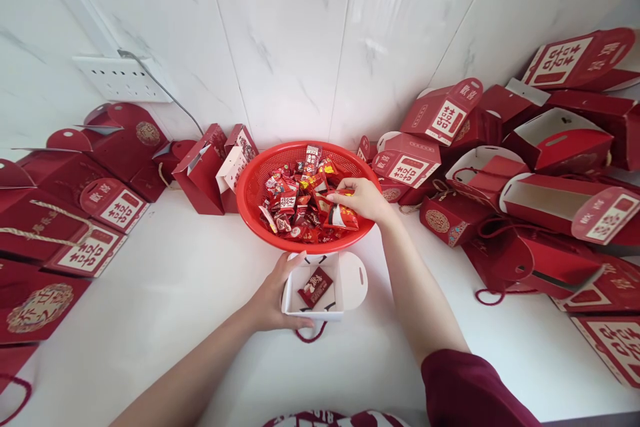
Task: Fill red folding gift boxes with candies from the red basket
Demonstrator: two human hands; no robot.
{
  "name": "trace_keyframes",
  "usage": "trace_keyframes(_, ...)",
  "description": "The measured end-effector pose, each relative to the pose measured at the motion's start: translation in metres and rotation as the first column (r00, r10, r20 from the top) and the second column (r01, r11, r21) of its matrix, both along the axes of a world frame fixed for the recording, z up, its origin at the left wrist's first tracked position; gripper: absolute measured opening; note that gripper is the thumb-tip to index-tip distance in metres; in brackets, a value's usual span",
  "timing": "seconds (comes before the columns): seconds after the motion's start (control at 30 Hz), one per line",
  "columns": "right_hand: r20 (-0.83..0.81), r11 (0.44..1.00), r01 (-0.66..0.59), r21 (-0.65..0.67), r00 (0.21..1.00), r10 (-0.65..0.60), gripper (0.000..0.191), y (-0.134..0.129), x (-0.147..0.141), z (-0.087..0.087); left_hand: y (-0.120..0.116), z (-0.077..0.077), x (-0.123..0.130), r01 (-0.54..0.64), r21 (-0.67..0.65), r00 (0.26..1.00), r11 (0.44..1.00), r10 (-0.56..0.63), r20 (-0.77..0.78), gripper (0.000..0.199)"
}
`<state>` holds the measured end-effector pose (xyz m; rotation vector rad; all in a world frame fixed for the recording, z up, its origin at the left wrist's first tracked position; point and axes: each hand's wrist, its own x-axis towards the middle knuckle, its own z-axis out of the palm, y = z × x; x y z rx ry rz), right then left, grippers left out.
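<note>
My left hand (273,297) grips the left side of an open gift box (338,313), white inside, with its round-ended flap folded out to the right. One dark red wrapped sweet (316,287) lies inside it, and a red cord loop shows below. Over the right part of a red plastic basket (245,197), my right hand (361,200) has its fingers pinched at a shiny red snack packet (342,216). Many small wrapped sweets (300,207) in red, white and yellow fill the basket. My right fingertips partly cover the packet's top.
Red gift boxes stand stacked on the left (75,233) and in a larger pile on the right (535,193). Two red bags (203,173) stand left of the basket. Behind is a tiled wall with a socket strip (123,79) and a hanging grey cable (173,97).
</note>
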<state>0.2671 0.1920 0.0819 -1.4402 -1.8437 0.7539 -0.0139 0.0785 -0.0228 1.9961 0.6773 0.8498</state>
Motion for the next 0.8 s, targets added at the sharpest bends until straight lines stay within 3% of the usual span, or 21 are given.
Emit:
trace_keyframes(0.17, -0.084, 0.997, 0.074, -0.008, 0.994, -0.074, 0.034, 0.003, 0.001, -0.004, 0.0, 0.001, 0.0, 0.008, 0.022, 1.0, 1.0, -0.008, 0.012, 0.118)
trace_keyframes(0.27, -0.299, 0.998, 0.044, -0.051, 0.953, -0.057, 0.048, 0.007, 0.003, -0.009, -0.001, 0.001, 0.001, -0.003, 0.022, 1.0, 1.0, 0.003, 0.015, 0.117)
trace_keyframes(0.33, -0.31, 0.998, 0.057, -0.008, 0.949, -0.056, 0.05, 0.009, 0.004, -0.012, -0.001, 0.002, 0.001, -0.006, 0.011, 1.0, 1.0, 0.006, 0.012, 0.118)
trace_keyframes(0.43, -0.12, 0.995, 0.092, 0.038, 0.989, -0.087, 0.034, 0.01, 0.005, -0.013, -0.001, 0.003, 0.001, -0.003, -0.005, 1.0, 1.0, 0.003, 0.011, 0.119)
trace_keyframes(0.6, 0.132, 0.998, 0.002, -0.068, 0.991, 0.007, 0.028, 0.003, -0.001, -0.007, -0.001, 0.003, 0.001, 0.003, -0.006, 1.0, 1.0, -0.003, 0.005, 0.118)
trace_keyframes(0.7, 0.327, 0.985, -0.051, -0.162, 0.939, 0.103, 0.023, 0.0, -0.007, -0.006, -0.001, 0.003, 0.001, 0.004, -0.003, 1.0, 1.0, -0.004, 0.012, 0.118)
trace_keyframes(0.8, 0.507, 0.965, -0.027, -0.262, 0.847, 0.161, 0.016, 0.002, -0.013, -0.008, -0.001, 0.004, 0.002, 0.015, -0.003, 1.0, 1.0, -0.015, 0.025, 0.118)
